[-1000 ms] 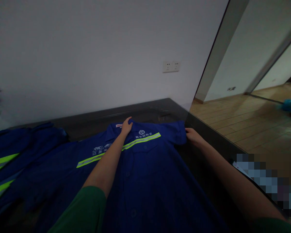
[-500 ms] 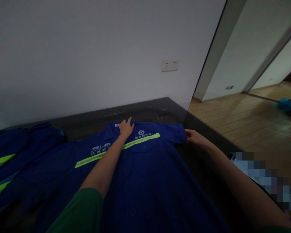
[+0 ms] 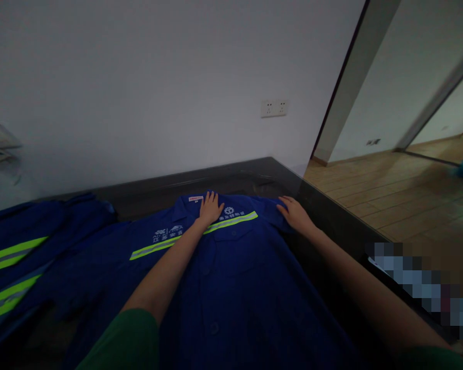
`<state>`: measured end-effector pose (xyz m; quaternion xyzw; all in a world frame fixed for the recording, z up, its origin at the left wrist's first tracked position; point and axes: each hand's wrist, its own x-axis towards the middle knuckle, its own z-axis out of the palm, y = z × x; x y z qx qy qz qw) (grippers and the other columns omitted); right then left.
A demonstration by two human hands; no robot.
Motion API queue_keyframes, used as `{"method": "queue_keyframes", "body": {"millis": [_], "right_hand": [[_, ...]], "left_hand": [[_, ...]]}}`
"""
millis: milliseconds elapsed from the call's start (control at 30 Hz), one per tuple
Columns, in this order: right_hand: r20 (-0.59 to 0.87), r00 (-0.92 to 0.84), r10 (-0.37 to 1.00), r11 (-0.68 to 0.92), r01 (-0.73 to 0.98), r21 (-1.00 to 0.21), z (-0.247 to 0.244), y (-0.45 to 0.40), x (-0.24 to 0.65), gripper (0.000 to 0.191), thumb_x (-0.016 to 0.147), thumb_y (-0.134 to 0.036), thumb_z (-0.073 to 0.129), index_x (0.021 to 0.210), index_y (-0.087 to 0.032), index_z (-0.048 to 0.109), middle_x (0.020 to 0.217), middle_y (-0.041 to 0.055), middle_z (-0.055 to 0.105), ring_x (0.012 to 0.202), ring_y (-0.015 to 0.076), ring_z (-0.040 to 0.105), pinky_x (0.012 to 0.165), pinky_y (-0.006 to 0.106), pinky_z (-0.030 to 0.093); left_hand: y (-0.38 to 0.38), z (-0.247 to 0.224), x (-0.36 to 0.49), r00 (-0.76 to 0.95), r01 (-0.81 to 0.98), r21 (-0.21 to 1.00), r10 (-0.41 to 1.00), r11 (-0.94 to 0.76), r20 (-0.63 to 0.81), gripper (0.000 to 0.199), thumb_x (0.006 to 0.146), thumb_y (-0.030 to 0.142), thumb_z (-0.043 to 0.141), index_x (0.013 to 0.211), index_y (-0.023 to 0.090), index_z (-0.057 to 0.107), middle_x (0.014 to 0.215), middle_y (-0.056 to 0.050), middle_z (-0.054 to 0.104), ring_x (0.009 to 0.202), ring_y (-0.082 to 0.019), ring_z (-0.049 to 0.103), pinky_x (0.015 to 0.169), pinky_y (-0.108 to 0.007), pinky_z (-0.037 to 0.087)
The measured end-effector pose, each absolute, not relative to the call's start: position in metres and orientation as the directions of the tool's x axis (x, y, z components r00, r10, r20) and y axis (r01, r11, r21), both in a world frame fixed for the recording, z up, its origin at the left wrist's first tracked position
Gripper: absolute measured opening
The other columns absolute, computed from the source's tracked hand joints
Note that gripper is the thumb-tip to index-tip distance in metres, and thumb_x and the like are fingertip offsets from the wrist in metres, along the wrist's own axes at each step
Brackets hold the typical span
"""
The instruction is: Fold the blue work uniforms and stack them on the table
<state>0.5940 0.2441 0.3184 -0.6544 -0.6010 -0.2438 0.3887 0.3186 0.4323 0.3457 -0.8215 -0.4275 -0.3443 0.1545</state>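
A blue short-sleeved work shirt with a yellow-green reflective stripe across the chest lies spread, front up, on a dark glossy table. Its collar points toward the wall. My left hand rests flat on the shirt near the collar, fingers stretched out beside the white neck label. On the sleeve at the right, my right hand lies with its fingers extended over the cloth near the cuff. Neither hand grips the fabric.
More blue garments with reflective stripes are piled on the left. A white wall with a double socket stands behind the table. The table's right edge borders a wooden floor. A blurred, pixelated item sits at the lower right.
My right hand has let go of the sleeve cuff and moved up and left onto the sleeve. My left hand's fingers have flattened near the collar. The view has shifted slightly left.
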Motion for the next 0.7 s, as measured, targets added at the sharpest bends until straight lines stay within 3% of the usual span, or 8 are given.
{"method": "queue_keyframes", "body": {"millis": [167, 333, 433, 500, 600, 700], "right_hand": [[0.630, 0.255, 0.734, -0.166, 0.966, -0.198, 0.311, 0.264, 0.597, 0.055, 0.093, -0.046, 0.043, 0.140, -0.018, 0.045, 0.151, 0.0164, 0.032, 0.140, 0.0368, 0.026, 0.108, 0.065, 0.020], [0.695, 0.315, 0.647, -0.296, 0.943, -0.153, 0.323, 0.267, 0.593, 0.045, 0.095, -0.029, 0.041, 0.136, -0.016, 0.050, 0.149, 0.0190, 0.035, 0.142, 0.0360, 0.021, 0.110, 0.064, 0.011], [0.748, 0.193, 0.635, -0.203, 0.976, -0.080, 0.339, 0.283, 0.551, 0.045, 0.096, -0.026, 0.037, 0.138, -0.014, 0.048, 0.151, 0.0176, 0.032, 0.142, 0.0326, 0.021, 0.113, 0.057, 0.014], [0.691, 0.074, 0.719, -0.073, 0.997, -0.031, 0.347, 0.300, 0.518, 0.045, 0.097, -0.032, 0.035, 0.138, -0.019, 0.049, 0.152, 0.0127, 0.033, 0.139, 0.0299, 0.029, 0.112, 0.054, 0.022], [0.528, 0.010, 0.849, 0.008, 0.999, -0.031, 0.350, 0.323, 0.488, 0.048, 0.098, -0.044, 0.034, 0.142, -0.028, 0.043, 0.153, 0.0085, 0.031, 0.139, 0.0336, 0.027, 0.107, 0.063, 0.025], [0.486, 0.070, 0.871, -0.055, 0.997, -0.045, 0.350, 0.337, 0.489, 0.054, 0.096, -0.052, 0.034, 0.147, -0.035, 0.031, 0.157, 0.0039, 0.022, 0.142, 0.0379, 0.015, 0.100, 0.077, 0.015]], "left_hand": [[0.432, 0.343, 0.321, 0.426, 0.818, 0.069, 0.682, -0.571, 0.595, 0.062, 0.095, 0.045, 0.031, 0.148, 0.013, 0.030, 0.156, -0.013, 0.021, 0.145, -0.026, 0.015, 0.115, -0.048, 0.015], [0.432, 0.342, 0.320, 0.415, 0.818, 0.066, 0.666, -0.572, 0.620, 0.061, 0.094, 0.045, 0.030, 0.148, 0.016, 0.030, 0.156, -0.011, 0.020, 0.145, -0.025, 0.015, 0.116, -0.048, 0.014], [0.432, 0.341, 0.320, 0.409, 0.817, 0.069, 0.659, -0.573, 0.631, 0.061, 0.094, 0.045, 0.030, 0.148, 0.017, 0.030, 0.156, -0.010, 0.022, 0.145, -0.025, 0.015, 0.116, -0.048, 0.014], [0.432, 0.341, 0.320, 0.407, 0.814, 0.074, 0.657, -0.576, 0.635, 0.060, 0.094, 0.045, 0.030, 0.148, 0.017, 0.031, 0.156, -0.010, 0.022, 0.145, -0.025, 0.016, 0.116, -0.048, 0.014], [0.432, 0.341, 0.319, 0.405, 0.812, 0.072, 0.648, -0.580, 0.645, 0.060, 0.094, 0.045, 0.030, 0.147, 0.016, 0.032, 0.155, -0.011, 0.024, 0.144, -0.025, 0.018, 0.116, -0.048, 0.015], [0.433, 0.341, 0.319, 0.405, 0.814, 0.063, 0.643, -0.577, 0.650, 0.060, 0.094, 0.045, 0.031, 0.147, 0.017, 0.033, 0.155, -0.011, 0.024, 0.144, -0.025, 0.018, 0.116, -0.049, 0.016]]}}
